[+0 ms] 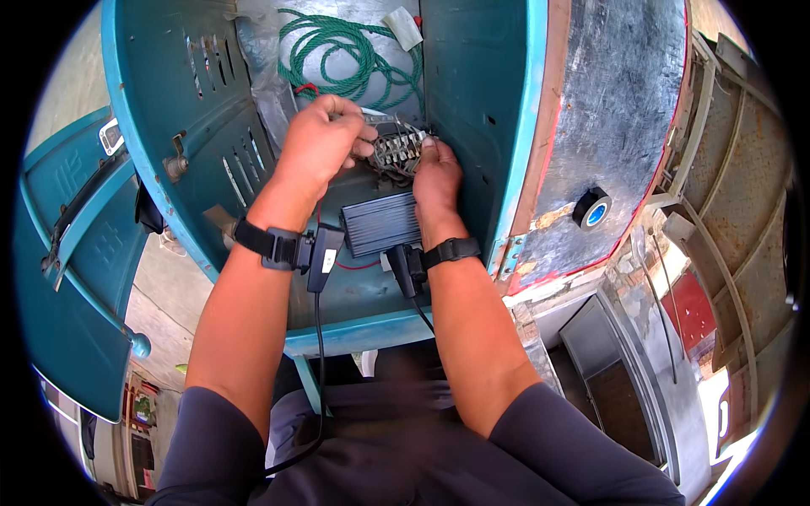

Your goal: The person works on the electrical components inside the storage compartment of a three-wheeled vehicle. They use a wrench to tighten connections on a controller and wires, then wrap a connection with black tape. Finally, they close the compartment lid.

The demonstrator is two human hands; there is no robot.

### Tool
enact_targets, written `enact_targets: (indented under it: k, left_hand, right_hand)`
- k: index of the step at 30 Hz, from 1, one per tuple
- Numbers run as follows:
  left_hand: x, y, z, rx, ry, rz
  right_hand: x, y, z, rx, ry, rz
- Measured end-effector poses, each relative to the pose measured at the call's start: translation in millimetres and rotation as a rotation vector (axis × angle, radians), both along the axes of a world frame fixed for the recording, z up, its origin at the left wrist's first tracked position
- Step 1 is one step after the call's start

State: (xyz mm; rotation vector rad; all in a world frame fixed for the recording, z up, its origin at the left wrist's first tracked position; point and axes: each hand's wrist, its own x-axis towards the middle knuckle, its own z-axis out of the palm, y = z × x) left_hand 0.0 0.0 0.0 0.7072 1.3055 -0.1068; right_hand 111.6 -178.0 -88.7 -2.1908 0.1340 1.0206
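Inside a blue-green metal cabinet (479,211), a terminal block (400,148) with rows of metal screw contacts and tangled wires sits by its right wall. My right hand (437,175) grips the block's right end between thumb and fingers. My left hand (331,139) is closed, fingertips curled together just left of the block; what they pinch, if anything, cannot be made out. Below the hands lies a dark finned metal box (380,224), with a thin red wire running beside it. Both wrists wear black straps with small cabled devices.
A coiled green rope (350,59) lies deeper in the cabinet, beside clear plastic sheeting (266,80). The cabinet's door (80,278) hangs open at left. A roll of black tape (592,209) rests on the worn metal surface (616,101) at right. Rusty metal framing stands farther right.
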Motion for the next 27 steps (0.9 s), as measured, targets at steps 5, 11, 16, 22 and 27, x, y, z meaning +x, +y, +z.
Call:
enact_targets:
  k: [5,11,16,22,27]
  left_hand:
    - [-17.9,-34.3,19.8,-0.022,0.025,0.116]
    - [-33.2,-56.1,24.1,-0.07,0.071,0.158]
    - [-38.6,-60.9,26.9,-0.03,0.086,0.219]
    - [-40.9,-66.2,28.5,-0.021,0.114,0.294]
    - [-42.7,-69.4,29.8,-0.002,0.129,0.33]
  right_hand:
    - [3.8,12.5,16.3,0.036,0.071,-0.051]
    - [3.7,9.8,14.4,0.047,0.063,-0.014]
    - [4.7,10.5,18.5,0.05,0.08,-0.007]
    - [5.1,14.3,26.7,0.104,0.156,-0.087]
    - [7.7,12.5,26.6,0.082,0.18,-0.074]
